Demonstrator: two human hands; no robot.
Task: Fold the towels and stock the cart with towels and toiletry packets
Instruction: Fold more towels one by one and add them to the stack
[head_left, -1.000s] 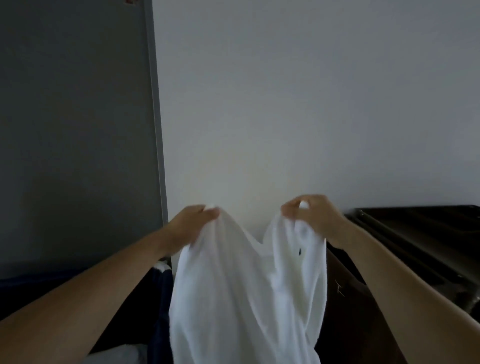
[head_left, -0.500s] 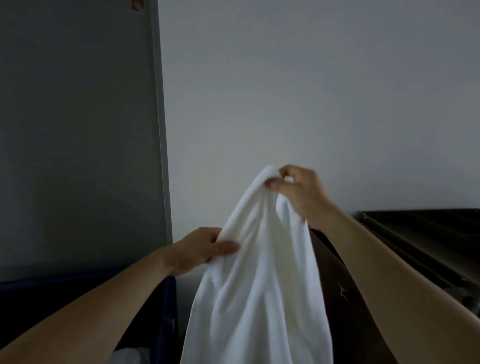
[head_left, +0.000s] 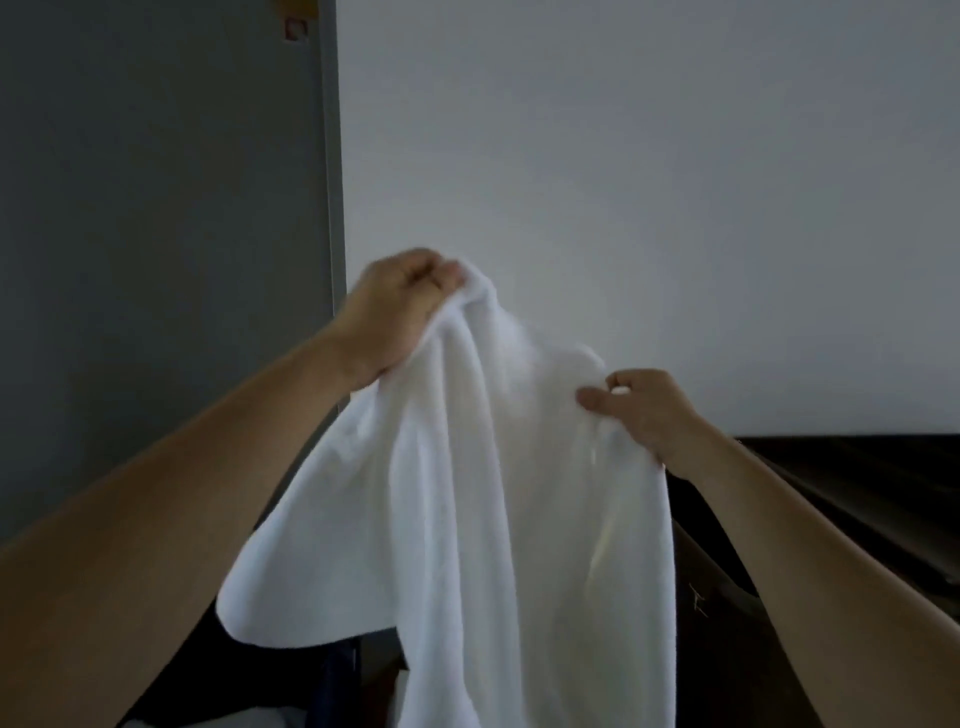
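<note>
A white towel (head_left: 467, 509) hangs in the air in front of me, loose and unfolded, its lower end running out of the bottom of the view. My left hand (head_left: 400, 306) grips its top edge, raised high near the wall corner. Lower and to the right, my right hand (head_left: 644, 410) pinches the towel's right edge between thumb and fingers. The towel hides what lies straight below it.
A white wall (head_left: 649, 182) stands close ahead, with a grey panel (head_left: 156, 234) on the left. A dark brown cart or furniture top (head_left: 857, 493) sits at the right. A dark blue bin (head_left: 332, 670) with some white cloth shows at the bottom left.
My left hand has risen from the towel's side to grip its top. The right hand has dropped from the top and now pinches the right edge. The towel has spread wider.
</note>
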